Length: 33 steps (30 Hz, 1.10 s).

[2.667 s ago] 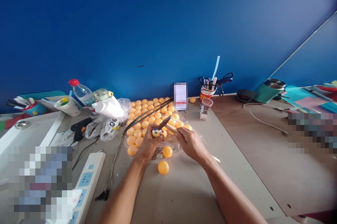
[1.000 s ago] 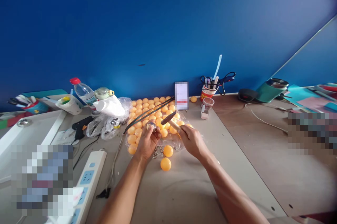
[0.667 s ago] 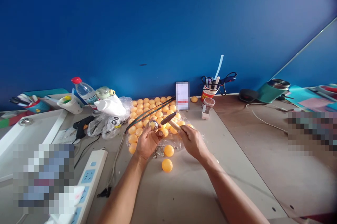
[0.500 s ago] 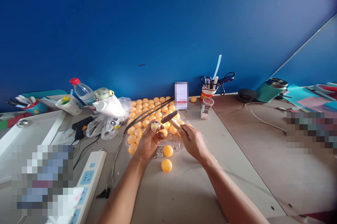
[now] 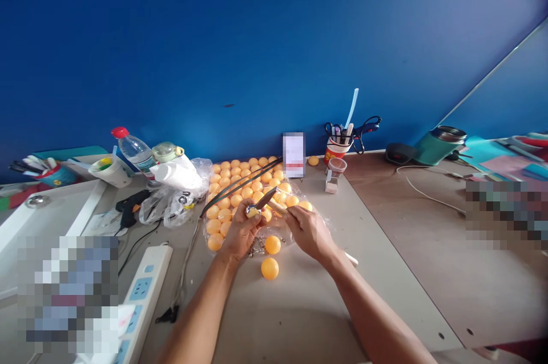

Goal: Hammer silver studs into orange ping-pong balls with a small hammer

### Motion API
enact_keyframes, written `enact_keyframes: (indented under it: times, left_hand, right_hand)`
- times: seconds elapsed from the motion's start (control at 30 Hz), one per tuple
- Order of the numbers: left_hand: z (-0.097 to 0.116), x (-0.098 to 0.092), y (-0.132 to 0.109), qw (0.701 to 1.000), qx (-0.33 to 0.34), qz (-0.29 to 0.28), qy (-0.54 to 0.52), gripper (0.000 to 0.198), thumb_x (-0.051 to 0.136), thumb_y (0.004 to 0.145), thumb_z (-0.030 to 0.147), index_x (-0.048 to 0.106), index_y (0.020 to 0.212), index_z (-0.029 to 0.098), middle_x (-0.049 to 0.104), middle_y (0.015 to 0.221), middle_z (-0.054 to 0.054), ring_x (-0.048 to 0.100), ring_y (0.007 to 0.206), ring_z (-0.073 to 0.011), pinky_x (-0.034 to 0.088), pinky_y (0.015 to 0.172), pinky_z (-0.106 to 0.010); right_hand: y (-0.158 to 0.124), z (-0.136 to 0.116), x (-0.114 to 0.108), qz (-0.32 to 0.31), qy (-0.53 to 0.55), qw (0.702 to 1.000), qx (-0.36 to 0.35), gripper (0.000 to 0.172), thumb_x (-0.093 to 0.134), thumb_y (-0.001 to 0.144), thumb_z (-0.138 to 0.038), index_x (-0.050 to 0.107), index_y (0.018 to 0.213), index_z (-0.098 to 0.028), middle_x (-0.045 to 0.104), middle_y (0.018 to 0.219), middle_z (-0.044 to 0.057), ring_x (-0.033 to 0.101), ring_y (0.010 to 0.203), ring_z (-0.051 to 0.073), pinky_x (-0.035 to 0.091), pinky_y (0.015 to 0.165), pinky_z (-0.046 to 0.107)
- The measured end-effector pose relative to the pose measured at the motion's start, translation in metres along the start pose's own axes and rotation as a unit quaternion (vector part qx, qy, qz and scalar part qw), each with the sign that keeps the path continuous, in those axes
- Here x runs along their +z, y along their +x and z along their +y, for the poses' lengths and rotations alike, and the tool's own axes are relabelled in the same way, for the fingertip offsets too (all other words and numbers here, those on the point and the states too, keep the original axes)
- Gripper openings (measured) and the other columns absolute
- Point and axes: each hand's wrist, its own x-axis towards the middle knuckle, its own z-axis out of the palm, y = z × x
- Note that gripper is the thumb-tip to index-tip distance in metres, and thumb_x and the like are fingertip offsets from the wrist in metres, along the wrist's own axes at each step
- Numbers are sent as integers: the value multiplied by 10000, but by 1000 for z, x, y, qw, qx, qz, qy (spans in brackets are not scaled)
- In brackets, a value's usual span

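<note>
My left hand (image 5: pixel 240 235) is closed round a small round shiny object (image 5: pixel 253 211) with silvery and yellow patches, its fingers hiding the lower part. My right hand (image 5: pixel 310 233) grips the pale wooden handle of a hammer (image 5: pixel 266 198). The dark, wedge-like hammer head slants down to the shiny object; whether it touches cannot be made out. Behind and under my hands lies a clear plastic bag of many orange balls (image 5: pixel 225 202). Two loose orange balls, one nearer (image 5: pixel 269 268) and one farther (image 5: pixel 273 245), rest on the table between my forearms.
A phone (image 5: pixel 294 156) leans upright at the wall beside a cup of pens (image 5: pixel 336 150). To the left are a power strip (image 5: pixel 143 290), a glue gun (image 5: pixel 131 207) and a red-capped bottle (image 5: pixel 135 150). A green flask (image 5: pixel 440 145) lies at the right.
The hammer has turned in my right hand: its head now points more steeply, its lower end closer to the shiny object. My left hand has tilted the object slightly and lowered it.
</note>
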Motion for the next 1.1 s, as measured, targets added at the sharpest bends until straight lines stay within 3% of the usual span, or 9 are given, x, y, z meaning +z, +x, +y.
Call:
enact_keyframes:
  times: [0.17,0.37,0.5,0.67,0.8,0.97,1.1]
  left_hand:
    - [-2,-1,1,1000,7,10,10,443,778,698,219,476,1022,247,617,910,28,593,690,-73,445,745,-262]
    - [-4,0,1,1000,4,8,29,430,766,711,221,480,1031,236,614,896,23,583,682,-75,443,724,-259]
    - [-4,2,1,1000,12,3,27,448,773,700,222,487,1045,226,602,897,25,564,676,-70,440,711,-250]
    - [-4,5,1,998,-2,18,53,436,783,672,215,522,1021,209,587,861,27,539,673,-75,437,694,-253]
    - [-4,6,0,998,12,9,62,414,785,661,230,535,991,213,577,881,26,536,685,-77,439,699,-260]
    - [-5,5,-1,997,3,16,76,446,773,670,192,531,1042,231,573,830,37,535,693,-85,441,707,-255]
    - [-5,4,0,997,12,14,70,436,779,670,198,527,1024,227,568,879,33,537,706,-83,441,696,-247]
  right_hand:
    - [0,0,0,22,13,1000,6,270,410,926,-286,469,675,-208,540,674,1,438,587,128,305,557,234]
    - [1,2,2,-10,2,1000,1,272,420,925,-281,462,665,-210,529,647,-6,438,575,128,294,550,235]
    - [1,1,1,26,18,999,6,290,398,939,-316,459,678,-208,541,677,2,443,592,129,305,562,230]
    - [0,-2,-2,-17,-1,1000,-4,264,415,928,-287,445,677,-211,532,664,-4,447,585,130,294,556,231]
    - [0,-2,-5,24,5,1000,10,274,397,940,-308,455,690,-211,542,689,0,454,598,129,301,566,231]
    - [0,0,-4,-12,2,1000,12,265,425,920,-292,426,668,-211,515,654,-12,433,582,124,287,552,232]
    - [1,2,-2,4,10,1000,24,277,405,933,-311,415,674,-213,508,661,-14,422,587,124,284,555,229]
